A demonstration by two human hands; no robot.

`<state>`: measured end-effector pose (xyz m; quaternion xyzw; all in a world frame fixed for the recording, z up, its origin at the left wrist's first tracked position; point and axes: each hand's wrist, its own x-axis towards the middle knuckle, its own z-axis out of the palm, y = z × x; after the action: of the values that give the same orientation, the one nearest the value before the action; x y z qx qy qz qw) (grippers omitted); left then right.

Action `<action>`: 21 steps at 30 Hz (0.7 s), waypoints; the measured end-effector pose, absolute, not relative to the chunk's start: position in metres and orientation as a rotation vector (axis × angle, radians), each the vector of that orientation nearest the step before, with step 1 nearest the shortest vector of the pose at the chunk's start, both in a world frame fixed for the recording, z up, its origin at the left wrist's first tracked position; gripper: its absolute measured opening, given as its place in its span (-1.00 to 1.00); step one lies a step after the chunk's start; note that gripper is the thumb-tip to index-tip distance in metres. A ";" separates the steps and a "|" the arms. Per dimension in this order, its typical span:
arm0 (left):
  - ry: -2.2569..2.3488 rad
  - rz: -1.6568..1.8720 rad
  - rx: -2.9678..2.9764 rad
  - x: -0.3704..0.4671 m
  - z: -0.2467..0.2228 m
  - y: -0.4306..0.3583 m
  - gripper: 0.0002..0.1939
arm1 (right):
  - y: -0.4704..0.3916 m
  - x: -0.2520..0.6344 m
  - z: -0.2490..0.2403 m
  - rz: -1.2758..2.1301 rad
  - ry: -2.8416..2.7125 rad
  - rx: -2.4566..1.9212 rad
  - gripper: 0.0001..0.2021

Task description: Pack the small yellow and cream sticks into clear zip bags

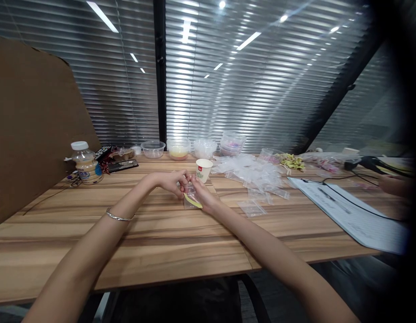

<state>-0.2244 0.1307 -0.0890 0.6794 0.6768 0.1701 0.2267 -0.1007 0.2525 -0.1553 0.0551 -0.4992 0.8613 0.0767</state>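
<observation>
Both of my hands meet over the middle of the table, just in front of a white paper cup (204,169) with a red label. My left hand (174,183) is closed, its fingertips pinched at the top of a small clear plastic bag (188,205). From the other side, my right hand (201,194) grips the same bag, its thumb and fingers close to those of the left. A thin, curved yellow strip (193,201) shows at the bag, beside the right palm; whether it lies inside or outside, I cannot tell. My fingers partly hide the bag's upper edge.
Clear zip bags (258,175) are heaped right of the cup. Behind stand plastic tubs (153,149), with a bottle (85,163) at left beside a cardboard panel (36,112). Yellow pieces (291,161), a clipboard (349,215), cables and another person's hand (394,185) are at right.
</observation>
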 end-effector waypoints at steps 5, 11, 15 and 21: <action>1.878 0.449 1.883 -0.224 -0.089 0.131 -0.78 | 0.253 -0.104 -0.157 2.619 -1.453 0.108 -0.70; 1.857 0.465 1.961 -0.222 -0.088 0.131 -0.81 | 0.256 -0.106 -0.164 2.611 -1.424 0.052 -0.69; 1.831 0.504 1.948 -0.224 -0.089 0.131 -0.78 | 0.256 -0.104 -0.162 2.601 -1.453 0.032 -0.69; 1.798 0.508 2.060 -0.227 -0.092 0.132 -0.82 | 0.254 -0.103 -0.158 2.583 -1.463 0.029 -0.71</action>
<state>-0.2268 0.1324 -0.0915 0.7287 0.6361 0.1796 0.1793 -0.1030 0.2544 -0.1578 0.0098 -0.4910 0.8668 0.0866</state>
